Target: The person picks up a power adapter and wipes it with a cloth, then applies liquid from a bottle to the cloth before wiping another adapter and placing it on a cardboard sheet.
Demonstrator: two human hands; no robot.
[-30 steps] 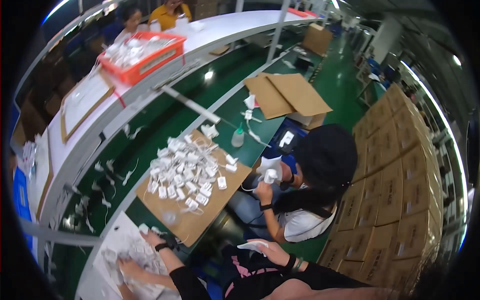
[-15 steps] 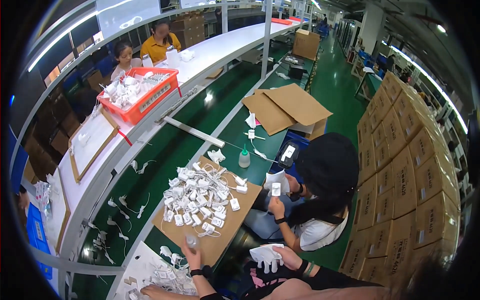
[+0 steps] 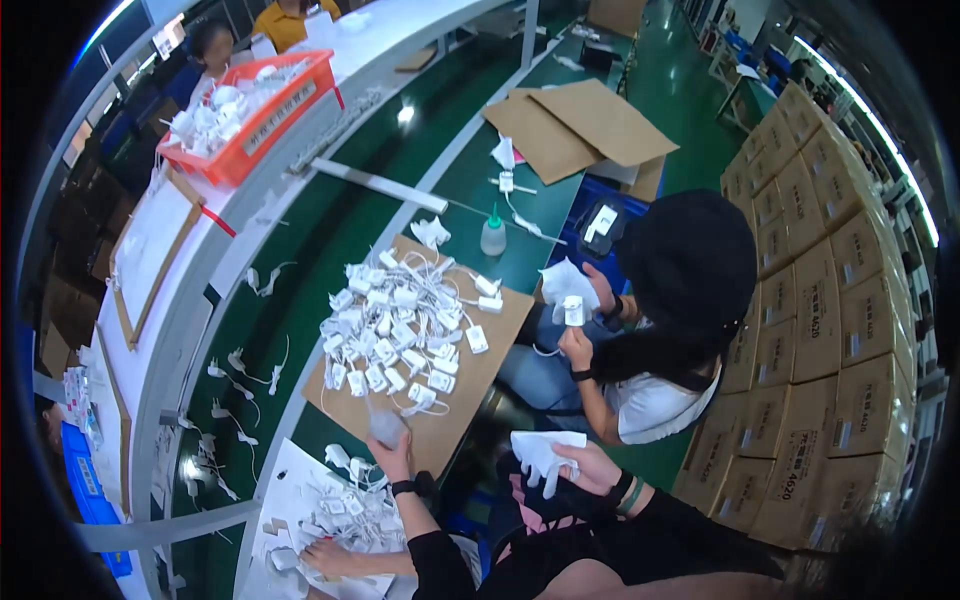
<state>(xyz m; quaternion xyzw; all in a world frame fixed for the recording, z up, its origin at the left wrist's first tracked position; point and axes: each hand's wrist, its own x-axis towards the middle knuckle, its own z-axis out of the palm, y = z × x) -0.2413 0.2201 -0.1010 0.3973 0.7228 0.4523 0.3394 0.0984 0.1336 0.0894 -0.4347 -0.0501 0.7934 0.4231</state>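
My left hand [image 3: 396, 456] is closed around a translucent squeeze bottle [image 3: 386, 425], blurred and tilted over the near edge of a brown cardboard sheet [image 3: 455, 425]. On that sheet lies a heap of white plug adapters [image 3: 400, 325] with tangled white cables. My right hand [image 3: 592, 468] grips a white glove [image 3: 545, 455], whose finger-like ends hang down above my lap. Nearest to my left arm, a co-worker's hand [image 3: 328, 558] rests among more white adapters and cables [image 3: 350, 510] on a white surface.
Right of the heap, a seated co-worker in a black cap [image 3: 690, 250] holds a white adapter [image 3: 573, 310] and a white cloth [image 3: 566, 282]. A green-capped bottle [image 3: 493, 235] stands beyond. An orange bin [image 3: 250, 130] sits at far left; stacked cartons [image 3: 820, 330] rise at right.
The view has tipped downward, so everything sits higher in the picture. Both my hands keep their holds. The seated co-worker's adapter has turned slightly.
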